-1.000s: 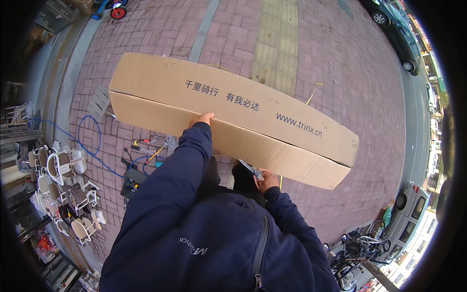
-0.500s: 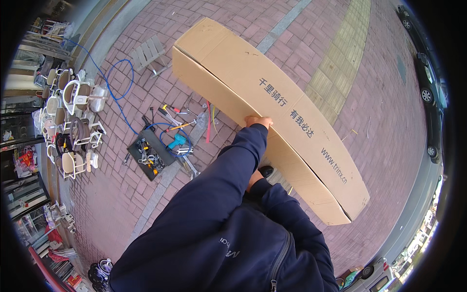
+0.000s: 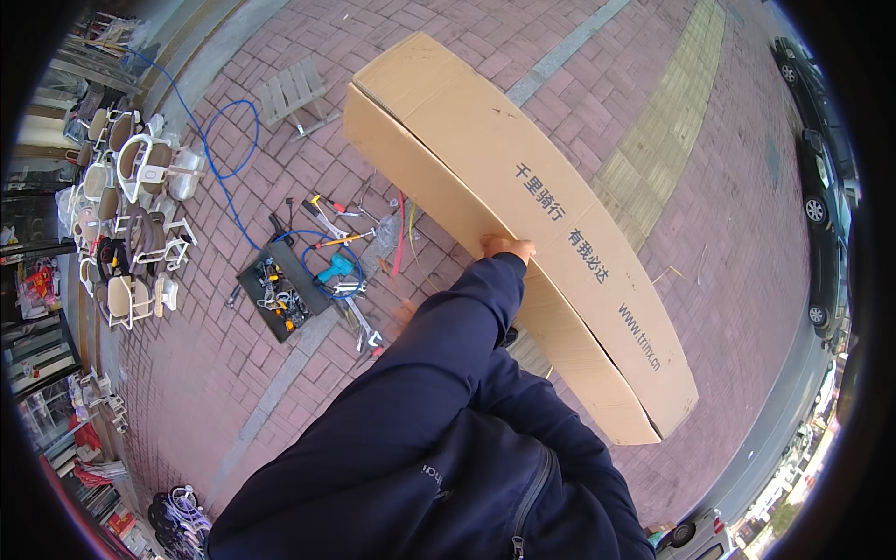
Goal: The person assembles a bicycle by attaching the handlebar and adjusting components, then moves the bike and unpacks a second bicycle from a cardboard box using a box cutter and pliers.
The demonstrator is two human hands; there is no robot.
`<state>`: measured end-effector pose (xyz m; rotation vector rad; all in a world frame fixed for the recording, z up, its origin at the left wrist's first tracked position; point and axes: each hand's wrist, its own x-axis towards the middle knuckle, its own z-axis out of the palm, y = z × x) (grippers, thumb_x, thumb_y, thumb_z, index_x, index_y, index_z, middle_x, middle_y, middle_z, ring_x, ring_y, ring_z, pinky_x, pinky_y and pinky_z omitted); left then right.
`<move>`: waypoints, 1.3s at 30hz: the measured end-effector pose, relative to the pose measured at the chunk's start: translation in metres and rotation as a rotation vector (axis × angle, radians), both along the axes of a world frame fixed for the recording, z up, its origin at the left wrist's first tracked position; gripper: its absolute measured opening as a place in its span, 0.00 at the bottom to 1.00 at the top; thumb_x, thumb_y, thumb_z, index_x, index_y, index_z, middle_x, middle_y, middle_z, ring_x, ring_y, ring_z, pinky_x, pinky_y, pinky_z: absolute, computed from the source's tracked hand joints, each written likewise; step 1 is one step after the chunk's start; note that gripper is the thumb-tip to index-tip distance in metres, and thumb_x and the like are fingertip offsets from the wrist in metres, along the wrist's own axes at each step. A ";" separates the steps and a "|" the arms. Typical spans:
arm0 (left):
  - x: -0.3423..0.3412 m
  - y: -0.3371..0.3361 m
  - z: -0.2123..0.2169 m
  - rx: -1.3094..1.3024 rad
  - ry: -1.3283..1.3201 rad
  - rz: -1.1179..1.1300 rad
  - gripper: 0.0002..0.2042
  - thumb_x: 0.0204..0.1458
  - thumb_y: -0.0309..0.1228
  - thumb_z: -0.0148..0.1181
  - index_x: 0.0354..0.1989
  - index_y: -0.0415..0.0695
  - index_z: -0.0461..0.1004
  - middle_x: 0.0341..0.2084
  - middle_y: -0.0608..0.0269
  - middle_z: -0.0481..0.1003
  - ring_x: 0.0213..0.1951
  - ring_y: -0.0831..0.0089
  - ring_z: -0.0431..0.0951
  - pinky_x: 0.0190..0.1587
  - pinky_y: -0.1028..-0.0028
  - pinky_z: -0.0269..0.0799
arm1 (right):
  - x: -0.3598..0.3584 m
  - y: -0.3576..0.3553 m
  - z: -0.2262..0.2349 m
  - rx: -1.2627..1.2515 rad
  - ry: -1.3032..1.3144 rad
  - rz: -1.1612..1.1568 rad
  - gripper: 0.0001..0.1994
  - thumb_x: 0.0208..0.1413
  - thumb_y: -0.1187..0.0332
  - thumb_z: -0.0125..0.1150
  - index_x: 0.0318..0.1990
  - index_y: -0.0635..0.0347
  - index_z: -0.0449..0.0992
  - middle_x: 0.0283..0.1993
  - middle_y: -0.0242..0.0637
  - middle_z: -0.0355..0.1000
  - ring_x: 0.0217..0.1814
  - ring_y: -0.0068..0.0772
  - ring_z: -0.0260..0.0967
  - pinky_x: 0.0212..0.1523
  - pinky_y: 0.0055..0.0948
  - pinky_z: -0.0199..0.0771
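Note:
A long brown cardboard box (image 3: 467,121) with dark printing stands on the paving in front of me. My left hand (image 3: 509,246) is closed over the near top edge of the box, about midway along it. My right arm crosses beneath the left forearm. On the far side of that forearm, my right hand (image 3: 404,312) shows as a motion-smeared patch low over the tools; its fingers are too blurred to read. Nearest to it are silver wrenches (image 3: 362,322), a teal power tool (image 3: 336,270) and a red strip (image 3: 399,233).
An open dark toolbox (image 3: 282,291) full of tools lies to the left. A blue hose (image 3: 224,187) winds past a small slatted stool (image 3: 291,93). Several child seats (image 3: 135,215) are piled by the shopfront at far left. Dark cars (image 3: 817,205) are parked at far right.
My right hand has swung left from beneath my left forearm, out toward the tools. My left hand keeps hold of the box, whose tilt in view has shifted slightly.

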<state>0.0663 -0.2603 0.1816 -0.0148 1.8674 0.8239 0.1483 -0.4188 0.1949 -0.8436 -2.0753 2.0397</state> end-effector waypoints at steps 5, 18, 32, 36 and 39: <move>0.001 -0.004 -0.007 0.051 0.023 -0.010 0.35 0.35 0.32 0.72 0.47 0.29 0.56 0.45 0.37 0.70 0.47 0.53 0.75 0.52 0.66 0.72 | 0.045 0.050 0.033 0.677 -0.257 -0.070 0.19 0.54 0.68 0.58 0.55 0.60 0.73 0.56 0.46 0.72 0.59 0.50 0.69 0.61 0.38 0.68; -0.010 -0.026 -0.047 0.212 -0.095 0.098 0.22 0.39 0.25 0.68 0.45 0.38 0.69 0.37 0.55 0.75 0.37 0.62 0.78 0.38 0.61 0.77 | 0.167 0.185 0.066 0.930 -1.041 0.159 0.44 0.49 0.56 0.66 0.72 0.59 0.51 0.76 0.57 0.36 0.78 0.64 0.34 0.71 0.66 0.36; -0.022 -0.042 -0.057 0.011 -0.015 0.060 0.17 0.39 0.26 0.65 0.39 0.37 0.70 0.28 0.54 0.76 0.29 0.60 0.78 0.32 0.57 0.77 | 0.191 0.194 0.128 0.995 -0.750 0.006 0.25 0.55 0.70 0.55 0.61 0.62 0.64 0.51 0.53 0.71 0.48 0.55 0.73 0.48 0.47 0.74; -0.025 -0.040 -0.057 0.057 -0.062 0.102 0.20 0.40 0.25 0.65 0.44 0.42 0.69 0.33 0.55 0.75 0.35 0.57 0.78 0.39 0.50 0.77 | 0.210 0.306 0.186 0.595 -0.618 0.218 0.28 0.48 0.67 0.65 0.59 0.60 0.70 0.33 0.59 0.74 0.42 0.59 0.74 0.44 0.47 0.73; -0.025 -0.038 -0.053 0.058 -0.060 0.117 0.21 0.41 0.25 0.64 0.46 0.44 0.68 0.37 0.56 0.75 0.38 0.56 0.78 0.41 0.49 0.76 | 0.215 0.375 0.195 0.487 -0.617 0.326 0.17 0.46 0.67 0.66 0.42 0.68 0.74 0.29 0.57 0.72 0.35 0.58 0.73 0.38 0.45 0.71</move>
